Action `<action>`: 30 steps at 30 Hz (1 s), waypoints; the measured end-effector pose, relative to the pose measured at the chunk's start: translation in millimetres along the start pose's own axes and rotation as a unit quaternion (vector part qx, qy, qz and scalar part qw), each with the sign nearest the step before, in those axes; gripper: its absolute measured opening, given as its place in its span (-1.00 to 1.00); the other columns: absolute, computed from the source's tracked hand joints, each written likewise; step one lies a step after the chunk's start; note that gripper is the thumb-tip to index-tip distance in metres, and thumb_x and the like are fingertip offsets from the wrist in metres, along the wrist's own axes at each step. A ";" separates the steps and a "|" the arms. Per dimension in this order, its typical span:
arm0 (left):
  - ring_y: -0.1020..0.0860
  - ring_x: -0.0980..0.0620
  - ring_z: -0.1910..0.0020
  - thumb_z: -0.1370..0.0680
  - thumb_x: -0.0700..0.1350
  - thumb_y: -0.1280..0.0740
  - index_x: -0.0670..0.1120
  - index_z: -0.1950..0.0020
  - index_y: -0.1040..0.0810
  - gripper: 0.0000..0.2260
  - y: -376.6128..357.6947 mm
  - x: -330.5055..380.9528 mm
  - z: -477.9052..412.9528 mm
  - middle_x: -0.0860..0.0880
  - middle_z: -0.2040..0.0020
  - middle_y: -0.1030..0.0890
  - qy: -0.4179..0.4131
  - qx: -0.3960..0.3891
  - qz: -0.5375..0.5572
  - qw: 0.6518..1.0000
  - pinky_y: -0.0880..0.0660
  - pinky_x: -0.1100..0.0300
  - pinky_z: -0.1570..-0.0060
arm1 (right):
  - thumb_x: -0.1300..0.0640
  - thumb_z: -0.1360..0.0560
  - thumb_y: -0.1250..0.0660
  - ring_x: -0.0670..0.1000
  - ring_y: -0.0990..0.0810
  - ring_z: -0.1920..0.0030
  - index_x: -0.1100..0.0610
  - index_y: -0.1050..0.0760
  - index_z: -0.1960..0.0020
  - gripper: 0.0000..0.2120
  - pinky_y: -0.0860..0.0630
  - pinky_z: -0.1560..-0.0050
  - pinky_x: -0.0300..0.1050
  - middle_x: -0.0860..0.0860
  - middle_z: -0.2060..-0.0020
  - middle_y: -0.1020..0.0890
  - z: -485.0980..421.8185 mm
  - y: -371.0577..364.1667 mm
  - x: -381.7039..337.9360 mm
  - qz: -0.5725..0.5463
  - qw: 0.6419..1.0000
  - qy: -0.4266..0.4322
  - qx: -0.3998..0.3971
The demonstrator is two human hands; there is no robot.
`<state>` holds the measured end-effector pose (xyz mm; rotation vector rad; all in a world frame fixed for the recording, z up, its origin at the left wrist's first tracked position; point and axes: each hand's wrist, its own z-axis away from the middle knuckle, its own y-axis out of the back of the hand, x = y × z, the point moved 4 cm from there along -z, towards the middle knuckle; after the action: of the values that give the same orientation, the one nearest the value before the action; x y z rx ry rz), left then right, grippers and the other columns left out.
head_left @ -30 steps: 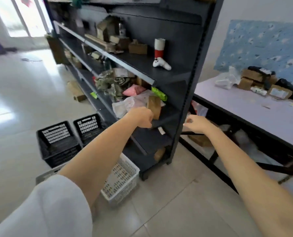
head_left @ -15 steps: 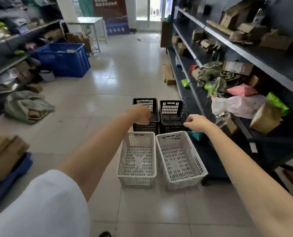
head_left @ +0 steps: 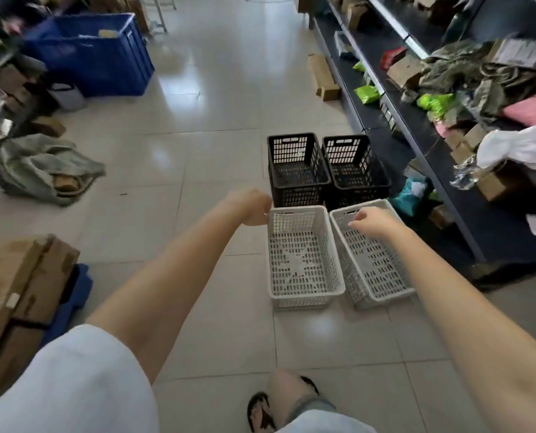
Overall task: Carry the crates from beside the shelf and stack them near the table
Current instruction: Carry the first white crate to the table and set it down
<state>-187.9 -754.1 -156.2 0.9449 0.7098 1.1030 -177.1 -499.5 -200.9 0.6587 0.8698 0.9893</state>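
Reaching for two white crates (head_left: 304, 260) mid-frame beside the shelf (head_left: 479, 220): left hand (head_left: 252, 207) curls at a rim corner, grip unclear; right hand (head_left: 374, 221) hangs loose, empty. Gripping one crate's opposite rims looks steadiest.

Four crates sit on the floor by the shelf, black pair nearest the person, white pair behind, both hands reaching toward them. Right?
Not quite. The head view shows the white crates nearest the person and the black crates behind them. The rest holds: four on the floor by the shelf, left hand and right hand reaching toward them.
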 end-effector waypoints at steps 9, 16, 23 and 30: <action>-0.51 -0.12 -0.21 -0.58 -0.01 -0.23 -0.03 -0.32 -0.47 -0.68 -3.1 -75.1 -129.5 -0.08 -0.26 -0.54 -0.067 -0.037 -0.009 0.997 -0.46 0.06 -0.05 | 0.00 -0.51 -0.18 0.14 -0.55 0.14 0.10 -0.47 0.20 -0.78 -0.44 0.18 -0.06 0.09 0.24 -0.56 -103.4 -42.6 -37.0 -0.030 0.995 -0.092 0.005; -0.51 -0.15 -0.20 -0.60 -0.05 -0.22 -0.07 -0.35 -0.45 -0.67 15.5 -98.8 -230.0 -0.12 -0.24 -0.54 -0.150 -0.085 -0.063 0.983 -0.52 -0.02 -0.14 | -0.09 -0.52 -0.21 0.13 -0.56 0.12 0.14 -0.53 0.04 -0.70 -0.47 0.15 -0.05 0.10 0.15 -0.59 -148.1 -47.4 -39.3 -0.119 0.972 -0.202 0.016; -0.54 -0.15 -0.12 -0.56 -0.04 -0.22 -0.07 -0.24 -0.50 -0.72 23.3 -86.6 -347.3 -0.11 -0.17 -0.56 -0.236 -0.107 -0.111 0.959 -0.53 -0.07 -0.12 | 0.03 -0.51 -0.25 0.12 -0.53 0.14 0.11 -0.40 0.27 -0.77 -0.38 0.16 -0.08 0.10 0.24 -0.53 -183.5 -72.3 -20.2 -0.185 0.937 -0.297 0.007; -0.54 -0.16 -0.18 -0.59 -0.05 -0.17 -0.05 -0.34 -0.42 -0.67 -2.5 -59.3 -469.3 -0.11 -0.24 -0.53 -0.327 -0.147 -0.200 0.912 -0.49 -0.01 -0.05 | 0.08 -0.52 -0.25 0.21 -0.56 -0.14 0.12 -0.46 0.20 -0.84 -0.43 -0.05 -0.07 0.25 -0.08 -0.62 -224.7 -134.1 -8.3 -0.277 0.861 -0.428 0.003</action>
<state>-607.0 -683.9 -364.1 0.7918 0.1566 0.4573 -314.7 -542.7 -419.4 0.7035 0.2230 0.1095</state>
